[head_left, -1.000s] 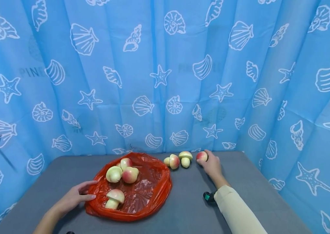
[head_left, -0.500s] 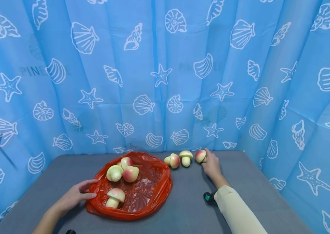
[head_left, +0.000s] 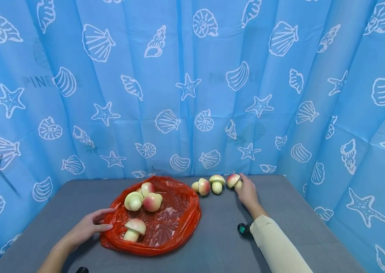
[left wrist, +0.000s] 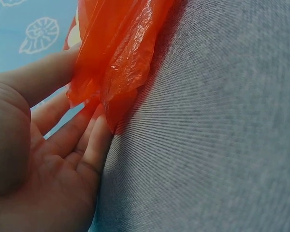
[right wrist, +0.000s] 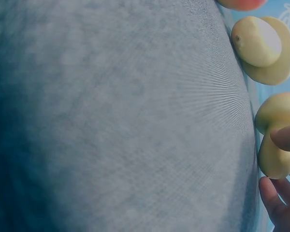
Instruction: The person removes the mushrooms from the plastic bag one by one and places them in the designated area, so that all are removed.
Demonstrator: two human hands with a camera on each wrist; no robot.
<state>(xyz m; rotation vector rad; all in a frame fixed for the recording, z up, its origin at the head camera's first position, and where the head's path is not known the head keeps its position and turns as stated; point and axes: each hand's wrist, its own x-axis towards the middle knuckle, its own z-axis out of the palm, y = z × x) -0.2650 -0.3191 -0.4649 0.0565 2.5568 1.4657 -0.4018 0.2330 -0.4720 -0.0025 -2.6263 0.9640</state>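
on my feed the rightmost mushroom (head_left: 232,179), 2 o'clock from the red bag (head_left: 190,230), has turned: cap toward 10, stem showing, pinched by r hand (head_left: 248,192), so it's gripped but outside the bag. l hand (head_left: 88,225) spread wide, touching bag rim approx 9 o'clock.

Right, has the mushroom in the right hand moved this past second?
Yes, slightly: in the head view, the held mushroom has shifted left, closer to the unmoved neighbouring mushroom.
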